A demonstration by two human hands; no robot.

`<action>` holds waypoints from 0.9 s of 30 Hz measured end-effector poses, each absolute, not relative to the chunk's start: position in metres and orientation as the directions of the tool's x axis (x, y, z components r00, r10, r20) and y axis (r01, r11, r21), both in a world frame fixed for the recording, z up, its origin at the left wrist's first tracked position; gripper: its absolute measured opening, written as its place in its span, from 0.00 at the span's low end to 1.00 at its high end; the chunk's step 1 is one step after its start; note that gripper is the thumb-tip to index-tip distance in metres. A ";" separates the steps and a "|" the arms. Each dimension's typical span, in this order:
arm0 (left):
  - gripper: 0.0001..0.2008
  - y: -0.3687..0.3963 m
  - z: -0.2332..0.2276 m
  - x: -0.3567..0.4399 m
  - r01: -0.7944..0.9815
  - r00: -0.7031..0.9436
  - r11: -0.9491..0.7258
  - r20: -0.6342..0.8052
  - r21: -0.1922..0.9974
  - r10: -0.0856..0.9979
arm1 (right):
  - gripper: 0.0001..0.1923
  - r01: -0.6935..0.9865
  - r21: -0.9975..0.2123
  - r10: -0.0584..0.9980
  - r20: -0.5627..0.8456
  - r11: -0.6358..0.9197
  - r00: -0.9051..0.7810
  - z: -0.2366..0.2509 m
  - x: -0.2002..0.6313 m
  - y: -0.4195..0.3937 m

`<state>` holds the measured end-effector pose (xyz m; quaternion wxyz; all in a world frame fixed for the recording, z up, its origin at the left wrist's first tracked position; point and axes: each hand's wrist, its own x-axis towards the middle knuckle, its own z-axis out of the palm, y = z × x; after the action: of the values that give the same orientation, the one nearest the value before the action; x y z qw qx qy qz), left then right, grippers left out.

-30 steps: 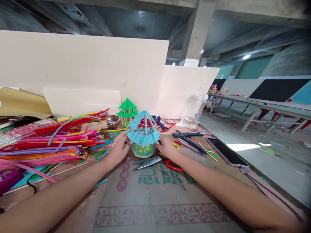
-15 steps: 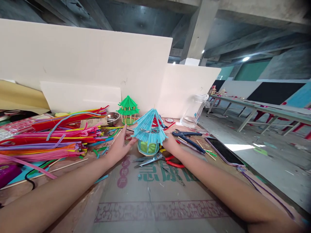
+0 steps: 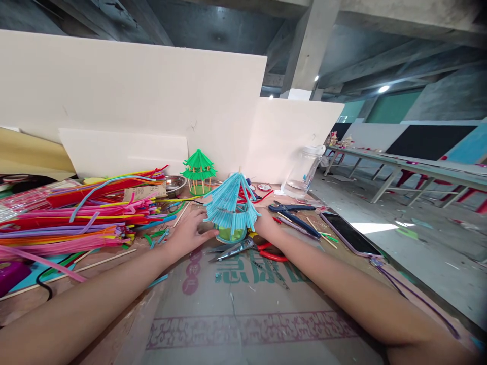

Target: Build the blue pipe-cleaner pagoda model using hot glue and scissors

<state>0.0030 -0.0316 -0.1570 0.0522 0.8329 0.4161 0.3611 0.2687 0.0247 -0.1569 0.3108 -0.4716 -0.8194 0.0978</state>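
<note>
A light-blue pavilion model (image 3: pixel 230 205) of fuzzy stems, with a pointed roof and a green base, stands on the table in front of me. My left hand (image 3: pixel 192 230) is at its left side, thumb against the base and fingers bent around toward the back. On the other side my right hand (image 3: pixel 267 225) reaches to the model's right edge, its fingertips hidden behind the roof. Scissors (image 3: pixel 238 250) with red handles (image 3: pixel 272 252) lie just in front of the base. A green pavilion model (image 3: pixel 199 172) stands farther back on the left.
Bundles of coloured pipe cleaners (image 3: pixel 95 215) cover the left side. A metal bowl (image 3: pixel 175 185) sits behind them. Dark-handled pliers (image 3: pixel 294 218), a phone (image 3: pixel 350 234) and a clear plastic jug (image 3: pixel 303 172) are at the right. White boards (image 3: pixel 133 96) stand along the back.
My left hand has lowered and brought its thumb onto the base. The blue model's roof has tipped slightly toward me, covering more of the base. My right hand has barely moved.
</note>
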 end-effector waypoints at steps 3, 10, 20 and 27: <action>0.17 -0.033 -0.155 0.004 0.670 0.383 -0.633 0.550 0.388 0.742 | 0.08 0.718 -0.461 0.844 0.404 0.521 -0.353 -0.156 0.268 0.022; 0.15 -0.033 -0.159 0.004 0.718 0.333 -0.593 0.568 0.365 0.753 | 0.11 0.730 -0.462 0.858 0.367 0.503 -0.359 -0.150 0.266 0.017; 0.12 -0.030 -0.161 0.006 0.746 0.227 -0.520 0.575 0.416 0.786 | 0.13 0.656 -0.361 0.736 0.152 0.663 -0.660 -0.094 0.290 -0.018; 0.18 -0.030 -0.161 0.006 0.678 0.223 -0.555 0.584 0.482 0.780 | 0.34 0.580 -0.162 0.571 -0.101 0.799 -0.815 -0.062 0.311 -0.048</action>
<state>0.0059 -0.0302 -0.1606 0.0620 0.7794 0.4678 0.4121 0.3112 -0.0478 -0.0620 -0.0236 -0.3036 -0.9480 0.0927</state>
